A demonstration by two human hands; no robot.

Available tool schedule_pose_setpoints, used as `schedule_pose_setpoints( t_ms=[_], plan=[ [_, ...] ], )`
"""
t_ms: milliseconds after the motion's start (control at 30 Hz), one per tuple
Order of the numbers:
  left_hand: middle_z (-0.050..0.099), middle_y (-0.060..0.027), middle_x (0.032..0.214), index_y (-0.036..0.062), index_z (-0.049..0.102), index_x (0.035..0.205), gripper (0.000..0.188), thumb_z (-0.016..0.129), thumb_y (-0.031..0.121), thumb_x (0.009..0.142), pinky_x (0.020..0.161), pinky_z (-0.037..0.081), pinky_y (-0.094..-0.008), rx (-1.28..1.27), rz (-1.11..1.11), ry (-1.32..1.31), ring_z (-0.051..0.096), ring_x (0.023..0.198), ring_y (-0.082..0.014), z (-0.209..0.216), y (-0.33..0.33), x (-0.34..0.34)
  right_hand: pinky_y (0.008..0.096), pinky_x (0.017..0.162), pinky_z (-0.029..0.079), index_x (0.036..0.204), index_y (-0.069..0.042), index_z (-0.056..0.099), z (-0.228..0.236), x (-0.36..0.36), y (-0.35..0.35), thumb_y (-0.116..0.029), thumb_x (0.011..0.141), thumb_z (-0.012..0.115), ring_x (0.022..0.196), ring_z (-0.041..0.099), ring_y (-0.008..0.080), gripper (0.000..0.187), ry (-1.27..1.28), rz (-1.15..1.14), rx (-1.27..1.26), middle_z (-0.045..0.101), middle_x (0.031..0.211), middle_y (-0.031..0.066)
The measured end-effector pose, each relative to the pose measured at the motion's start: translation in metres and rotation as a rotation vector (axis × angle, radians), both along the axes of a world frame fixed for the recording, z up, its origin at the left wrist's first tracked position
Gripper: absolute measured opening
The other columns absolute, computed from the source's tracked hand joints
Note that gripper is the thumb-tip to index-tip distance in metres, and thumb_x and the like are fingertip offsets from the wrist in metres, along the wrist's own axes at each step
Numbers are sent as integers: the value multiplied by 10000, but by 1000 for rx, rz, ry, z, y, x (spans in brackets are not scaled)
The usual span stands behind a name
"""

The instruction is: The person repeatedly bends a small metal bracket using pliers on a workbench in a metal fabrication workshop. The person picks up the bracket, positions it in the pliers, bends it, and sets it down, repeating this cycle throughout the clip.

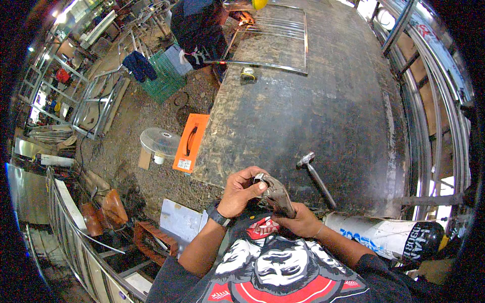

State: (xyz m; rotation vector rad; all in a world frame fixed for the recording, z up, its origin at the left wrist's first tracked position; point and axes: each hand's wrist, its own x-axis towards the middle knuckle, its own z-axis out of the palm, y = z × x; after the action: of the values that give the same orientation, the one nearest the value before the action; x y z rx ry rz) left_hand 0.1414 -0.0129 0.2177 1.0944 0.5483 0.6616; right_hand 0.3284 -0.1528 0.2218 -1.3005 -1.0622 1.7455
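Observation:
Close in front of my body I hold a worn grey-brown curved object [277, 196]; its exact kind is unclear. My left hand [237, 196] grips its upper end, the thumb pressed against a dark edge with a pale, shiny bit. Around its lower end my right hand [301, 222] is closed. Both hands are at the near edge of a large, stained dark worktable [283, 126]. A hammer [319, 178] with a metal head lies on the table to the right of my hands, its handle pointing toward me.
A tape measure [248, 74] and a shiny metal frame [262, 64] lie farther up the table, where another person [197, 30] works near a bright glow. An orange handled board [191, 144] and a fan [160, 142] stand left. A white gas cylinder [376, 235] lies at right.

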Motion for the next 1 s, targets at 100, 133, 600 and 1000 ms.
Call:
schedule_pose_setpoints(
  t_ms=[100,133,600,1000],
  plan=[
    [677,6,1038,31,677,1136,238,742,171,954,868,495,-260,41,-22,15,615,968,-94,5,3,3,301,847,526,1268,-49,647,-15,-9,-3,-121,977,700,939,621,92,304,-34,-101,72,720,1066,12],
    [674,3,1046,32,677,1142,249,744,180,953,873,494,-261,59,-29,20,612,972,-94,5,4,4,305,850,526,1267,-47,646,-16,-8,-4,-124,971,705,941,627,98,312,-58,-116,63,724,1068,28],
    [744,-95,1094,20,685,1199,324,672,246,968,1175,356,-436,527,229,197,673,1091,-235,32,4,27,301,801,524,1208,-32,666,-34,4,9,-33,882,712,851,621,104,330,-188,-271,177,743,978,70],
    [623,-57,1114,22,610,1162,363,675,328,977,936,459,-316,347,208,105,570,1025,-145,37,-12,30,288,831,527,1232,-22,659,-28,5,2,-28,896,727,909,625,81,343,-74,-170,137,737,1022,25]
  ],
)
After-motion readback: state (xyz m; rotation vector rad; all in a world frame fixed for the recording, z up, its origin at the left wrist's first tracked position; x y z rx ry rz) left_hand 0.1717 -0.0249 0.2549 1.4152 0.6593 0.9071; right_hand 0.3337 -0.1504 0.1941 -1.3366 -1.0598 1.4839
